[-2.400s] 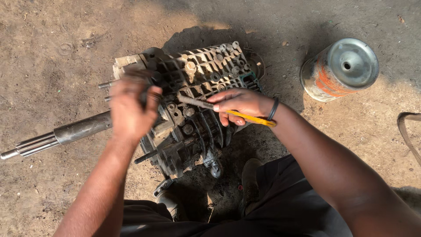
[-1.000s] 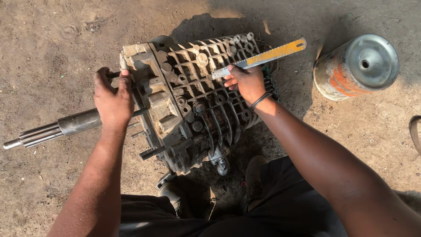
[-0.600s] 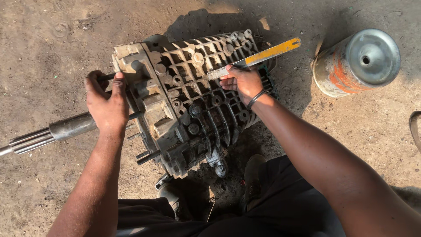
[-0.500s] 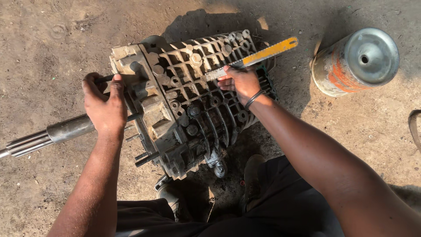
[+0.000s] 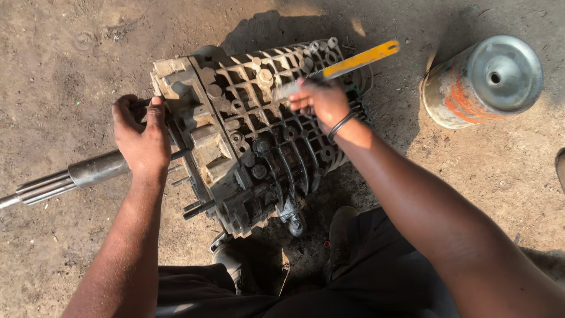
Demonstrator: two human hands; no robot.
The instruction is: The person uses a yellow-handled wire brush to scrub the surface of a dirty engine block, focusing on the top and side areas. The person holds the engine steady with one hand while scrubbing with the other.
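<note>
A dirty, ribbed metal gearbox housing [image 5: 253,141] lies on the dirt ground in front of me. A splined steel shaft [image 5: 65,179] sticks out of it to the left. My left hand [image 5: 141,138] grips the housing's left end, just above the shaft. My right hand [image 5: 321,100] rests on the ribbed top and holds a brush with a yellow handle [image 5: 359,59]. The handle points up and to the right; the bristle end is blurred against the ribs.
A round metal can [image 5: 482,82] with orange marking lies on its side at the upper right. My dark trousers and a shoe [image 5: 229,265] are at the bottom edge. Bare packed dirt surrounds the housing.
The brush, first held across the lower ribs with its handle pointing right, was raised to the upper ribs. The housing has tilted and shifted slightly, and my left hand moved to its left end.
</note>
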